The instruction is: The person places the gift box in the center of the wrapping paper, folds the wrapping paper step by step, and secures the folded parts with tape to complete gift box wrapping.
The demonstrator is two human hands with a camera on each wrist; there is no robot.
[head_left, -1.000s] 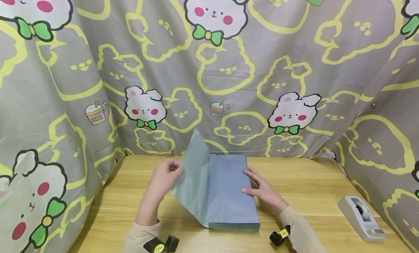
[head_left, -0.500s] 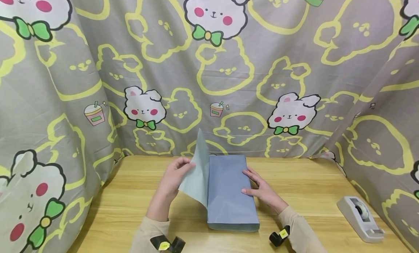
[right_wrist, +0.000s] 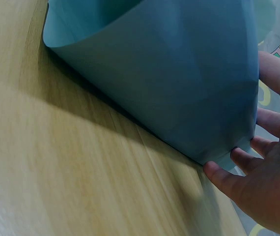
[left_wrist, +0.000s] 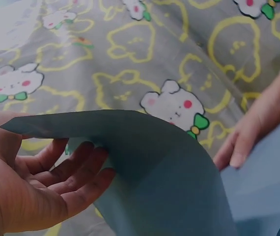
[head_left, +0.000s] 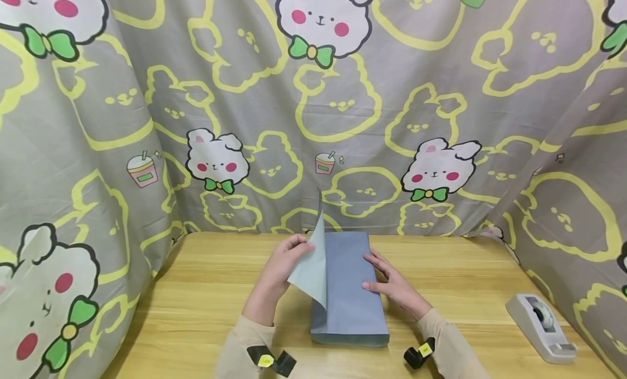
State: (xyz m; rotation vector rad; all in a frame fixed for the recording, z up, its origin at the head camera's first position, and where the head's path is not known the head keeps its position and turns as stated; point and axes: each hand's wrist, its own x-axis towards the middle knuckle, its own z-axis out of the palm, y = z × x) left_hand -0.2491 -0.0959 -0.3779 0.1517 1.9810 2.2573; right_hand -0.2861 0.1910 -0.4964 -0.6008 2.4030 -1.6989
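A flat oblong package (head_left: pixel 350 292) covered in blue-grey paper lies on the table, its near end facing me. From its left side a loose paper flap (head_left: pixel 311 270), pale green on one face, rises and bends over the top. My left hand (head_left: pixel 290 259) pinches the flap's outer edge; the left wrist view shows curled fingers (left_wrist: pixel 88 169) under the paper, the thumb hidden. Along the package's right edge rests my right hand (head_left: pixel 394 283), thumb and forefinger on the top edge. In the right wrist view, its other fingertips (right_wrist: pixel 216 169) touch the side wall.
A grey tape dispenser (head_left: pixel 541 327) with a roll of clear tape stands on the wooden table (head_left: pixel 196 292) at the right. A patterned grey curtain (head_left: pixel 269 112) hangs behind the table and along both sides.
My left hand has moved right, bringing the paper flap from leaning left to curving over the package's left part. My right hand and the package have stayed nearly still.
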